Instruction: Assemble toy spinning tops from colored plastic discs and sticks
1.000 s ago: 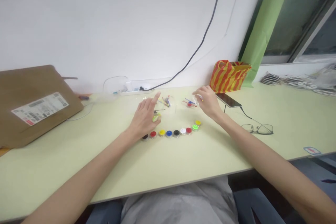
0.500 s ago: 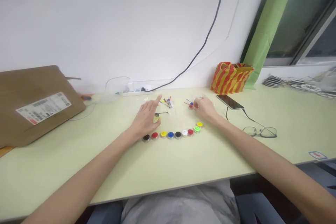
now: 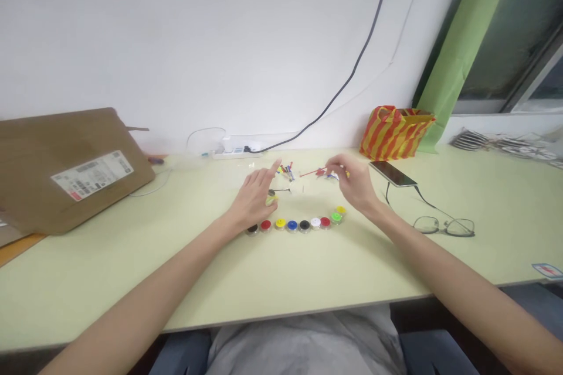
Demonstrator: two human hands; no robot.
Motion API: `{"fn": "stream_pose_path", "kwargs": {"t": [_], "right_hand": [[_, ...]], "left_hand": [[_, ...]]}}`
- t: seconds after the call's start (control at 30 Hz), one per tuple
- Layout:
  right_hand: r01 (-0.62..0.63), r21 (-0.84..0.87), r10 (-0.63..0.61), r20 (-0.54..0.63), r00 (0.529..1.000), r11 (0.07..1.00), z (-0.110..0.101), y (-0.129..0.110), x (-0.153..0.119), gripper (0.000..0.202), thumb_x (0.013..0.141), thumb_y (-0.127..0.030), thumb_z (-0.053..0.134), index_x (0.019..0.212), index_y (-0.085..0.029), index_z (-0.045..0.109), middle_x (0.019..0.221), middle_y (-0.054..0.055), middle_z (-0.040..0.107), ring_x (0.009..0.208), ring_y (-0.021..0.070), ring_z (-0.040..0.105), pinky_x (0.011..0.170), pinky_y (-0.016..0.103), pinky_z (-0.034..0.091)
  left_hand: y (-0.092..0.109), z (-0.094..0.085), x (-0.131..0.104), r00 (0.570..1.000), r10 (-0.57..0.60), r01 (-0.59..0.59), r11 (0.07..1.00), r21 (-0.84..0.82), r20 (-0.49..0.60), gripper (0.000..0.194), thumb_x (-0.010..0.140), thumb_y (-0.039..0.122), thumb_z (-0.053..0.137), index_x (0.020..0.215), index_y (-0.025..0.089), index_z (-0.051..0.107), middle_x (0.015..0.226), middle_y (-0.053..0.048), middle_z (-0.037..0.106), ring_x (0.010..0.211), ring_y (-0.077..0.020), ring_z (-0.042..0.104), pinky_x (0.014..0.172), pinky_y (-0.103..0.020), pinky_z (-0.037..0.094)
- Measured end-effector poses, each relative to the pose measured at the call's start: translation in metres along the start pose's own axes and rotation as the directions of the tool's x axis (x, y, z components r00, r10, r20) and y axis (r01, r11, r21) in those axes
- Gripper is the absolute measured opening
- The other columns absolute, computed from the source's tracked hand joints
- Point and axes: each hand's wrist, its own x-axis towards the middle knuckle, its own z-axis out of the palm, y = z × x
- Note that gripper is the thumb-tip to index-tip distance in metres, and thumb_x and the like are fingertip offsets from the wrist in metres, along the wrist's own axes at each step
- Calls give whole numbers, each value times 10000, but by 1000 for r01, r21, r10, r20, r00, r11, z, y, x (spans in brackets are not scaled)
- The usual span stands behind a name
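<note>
One thin red stick (image 3: 311, 173) is pinched by my right hand (image 3: 355, 181); I should keep its left tip free. Whether my left hand (image 3: 254, 195) grips, I cannot judge.

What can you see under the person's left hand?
Beside the thumb of the left hand, a yellowish item and a thin dark rod show. Whatever lies beneath the palm is covered, so I cannot tell.
</note>
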Motion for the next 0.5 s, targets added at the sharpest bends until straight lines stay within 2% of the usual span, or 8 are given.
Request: {"fn": "stream_pose_path", "kwargs": {"t": [0.1, 0.2, 0.37, 0.5], "right_hand": [[51, 12, -51, 40, 998, 999, 17, -20, -6, 141, 994, -200, 526, 886, -225, 613, 855, 39, 716, 801, 212, 647, 773, 347, 472], [77, 41, -78, 34, 996, 996, 29, -29, -11, 118, 975, -263, 618, 867, -225, 590, 820, 22, 710, 748, 199, 646, 752, 346, 467], [114, -13, -114, -12, 993, 993, 28, -30, -13, 207, 928, -309, 698, 769, -220, 601, 722, 15, 658, 688, 188, 592, 691, 340, 451], [186, -60, -187, -10, 982, 981, 28, -30, -15, 217, 927, -273, 691, 727, -213, 630, 720, 39, 648, 688, 185, 586, 669, 329, 459]], "left_hand": [[3, -3, -1, 1000, 20, -20, 999, -25, -10, 992, 798, 144, 584, 1612, 269, 32, 1240, -84, 531, 1140, -281, 489, 1057, -473, 393], [7, -6, -1, 997, 69, -71, 995, -67, -19, 983, 802, 145, 596, 1611, 279, 53, 1263, -82, 538, 1170, -282, 485, 1070, -467, 389], [12, -7, 0, 988, 149, -153, 979, -133, -39, 989, 811, 143, 605, 1610, 317, 48, 1297, -68, 552, 1225, -281, 487, 1110, -470, 359], [15, -6, 0, 986, 162, -167, 977, -135, -48, 984, 822, 146, 606, 1610, 321, 45, 1278, -71, 559, 1225, -282, 490, 1105, -474, 366]]}}
